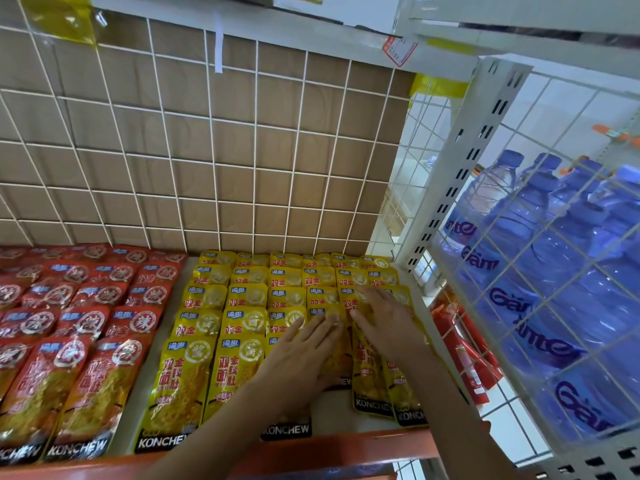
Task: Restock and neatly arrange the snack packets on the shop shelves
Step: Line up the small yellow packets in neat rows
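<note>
Bare forearms (214,434) cross the orange front lip (346,448) of a shop shelf (332,407) and reach in over the stock. Both hands lie flat, palms down, fingers straight and slightly spread, gripping nothing. The left hand (304,344) presses on yellow packets (242,362) in the third and fourth columns from the left of that block. The right hand (388,323) presses on the two columns nearest the shelf's right edge. Their fingertips are close together but apart.

The yellow packets fill the right half of the shelf, overlapping like roof tiles from the back edge to the front. They form six columns; the leftmost column shows five packets, and those under the hands cannot be counted. Red packets (100,386) of the same brand fill the left half in the same tiled way, five rows deep, with at least four columns before the view cuts off.

A narrow bare strip of shelf runs front to back between the red and yellow blocks. Another bare patch sits at the front edge below the left hand. Behind the stock stands a white wire grid (256,161) over brown cardboard. A slotted white post (464,168) marks the right back corner. Beyond it, behind mesh, stand blue water bottles (540,237); at least four caps show.
</note>
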A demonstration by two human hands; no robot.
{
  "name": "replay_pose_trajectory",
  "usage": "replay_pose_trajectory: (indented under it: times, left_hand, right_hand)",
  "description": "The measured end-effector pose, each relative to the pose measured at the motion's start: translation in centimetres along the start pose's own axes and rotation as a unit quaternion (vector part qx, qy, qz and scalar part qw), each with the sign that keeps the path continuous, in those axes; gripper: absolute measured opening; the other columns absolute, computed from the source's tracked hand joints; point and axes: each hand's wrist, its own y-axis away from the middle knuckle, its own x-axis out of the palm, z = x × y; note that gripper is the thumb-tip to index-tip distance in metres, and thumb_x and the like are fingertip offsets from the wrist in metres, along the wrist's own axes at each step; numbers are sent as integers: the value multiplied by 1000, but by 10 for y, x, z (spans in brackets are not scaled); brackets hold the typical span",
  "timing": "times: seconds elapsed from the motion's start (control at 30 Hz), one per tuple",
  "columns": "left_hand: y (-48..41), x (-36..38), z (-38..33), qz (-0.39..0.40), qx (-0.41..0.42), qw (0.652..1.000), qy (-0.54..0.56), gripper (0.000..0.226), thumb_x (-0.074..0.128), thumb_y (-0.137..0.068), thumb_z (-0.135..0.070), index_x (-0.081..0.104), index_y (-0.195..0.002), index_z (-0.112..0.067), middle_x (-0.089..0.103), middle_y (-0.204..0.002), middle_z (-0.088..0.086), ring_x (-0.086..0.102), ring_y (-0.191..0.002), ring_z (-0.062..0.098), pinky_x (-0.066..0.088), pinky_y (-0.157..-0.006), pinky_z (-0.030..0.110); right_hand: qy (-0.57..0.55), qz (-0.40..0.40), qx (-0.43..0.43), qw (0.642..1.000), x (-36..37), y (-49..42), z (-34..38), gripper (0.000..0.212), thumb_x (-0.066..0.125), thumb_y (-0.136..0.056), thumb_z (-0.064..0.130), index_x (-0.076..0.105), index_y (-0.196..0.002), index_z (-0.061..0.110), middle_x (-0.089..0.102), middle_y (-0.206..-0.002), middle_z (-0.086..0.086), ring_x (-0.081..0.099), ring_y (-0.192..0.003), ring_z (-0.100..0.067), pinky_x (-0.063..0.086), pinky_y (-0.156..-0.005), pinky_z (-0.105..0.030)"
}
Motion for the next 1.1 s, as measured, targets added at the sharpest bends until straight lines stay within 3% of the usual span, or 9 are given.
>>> replay_pose_trajectory:
  times: [0.1, 0.13, 0.27, 0.53, 0.7, 0.8, 0.87, 1.0, 1.1]
  left_hand:
    - [0, -1, 0, -6, -11, 1000, 17, 76, 15, -83, -60, 28, -145, -18, 23, -154, 3, 24, -141, 21, 15, -112, 36]
    - [0, -2, 0, -18, -11, 1000, 15, 74, 16, -84, -58, 30, -145, -18, 25, -153, 4, 26, -140, 21, 17, -112, 36]
    - [1, 3, 1, 3, 10, 1000, 20, 89, 3, -79, -74, -1, -149, -20, -11, -157, 1, -9, -144, 17, -11, -112, 32]
    - [0, 5, 2, -1, 9, 999, 33, 97, 8, -70, -78, 5, -150, -23, -7, -157, -1, -7, -144, 20, -17, -105, 33]
    - [-1, 8, 5, -47, 16, 999, 16, 93, 9, -75, -80, 25, -146, -23, 16, -156, 1, 17, -142, 21, 1, -111, 38]
    - [0, 5, 4, -29, -3, 999, 40, 78, 11, -86, -73, 46, -135, -25, 41, -145, 0, 41, -132, 20, 24, -107, 37]
    - [-1, 12, 6, -37, 8, 997, 65, 69, 21, -88, -67, 42, -138, -24, 37, -148, 0, 35, -135, 21, 20, -108, 37]
    - [-1, 15, 5, -51, 19, 997, 53, 62, 31, -83, -64, 55, -127, -28, 54, -132, -6, 54, -118, 14, 45, -95, 32]
    - [1, 19, 5, -95, 12, 995, 39, 64, 34, -83, -64, 48, -132, -25, 50, -137, -5, 50, -123, 16, 43, -97, 34]
  right_hand:
    - [10, 51, -27, 998, 3, -24, 7, 46, 48, -95, 29, 40, -139, 19, 46, -140, -1, 40, -129, -19, 33, -107, -35]
    - [17, 62, -37, 997, 5, -31, 10, 44, 47, -95, 28, 42, -138, 19, 46, -139, -1, 40, -130, -19, 33, -107, -35]
    - [60, 100, -45, 992, 10, -53, 16, 39, 43, -97, 25, 46, -135, 17, 46, -137, -3, 38, -129, -19, 29, -107, -35]
    - [34, 83, -30, 995, 15, -85, 17, 14, 61, -87, 27, 65, -92, 15, 64, -96, -1, 57, -89, -15, 40, -72, -26]
    - [2, 105, -6, 994, 17, -91, 17, 14, 61, -87, 25, 64, -90, 12, 66, -91, -1, 57, -79, -13, 42, -70, -28]
    - [-23, 112, -8, 993, 17, -94, 16, 13, 60, -87, 22, 64, -86, 9, 67, -89, -5, 60, -81, -18, 46, -75, -34]
    - [-24, 114, -18, 993, 17, -94, 16, 10, 60, -87, 20, 62, -83, 11, 66, -87, -4, 58, -76, -16, 46, -73, -33]
    - [-29, 109, -43, 993, 16, -94, 18, 10, 60, -88, 19, 63, -84, 11, 65, -84, -2, 58, -75, -15, 45, -71, -32]
    - [-12, 126, -59, 990, 13, -98, 18, 9, 59, -88, 17, 65, -84, 12, 57, -72, 12, 53, -70, -5, 40, -69, -25]
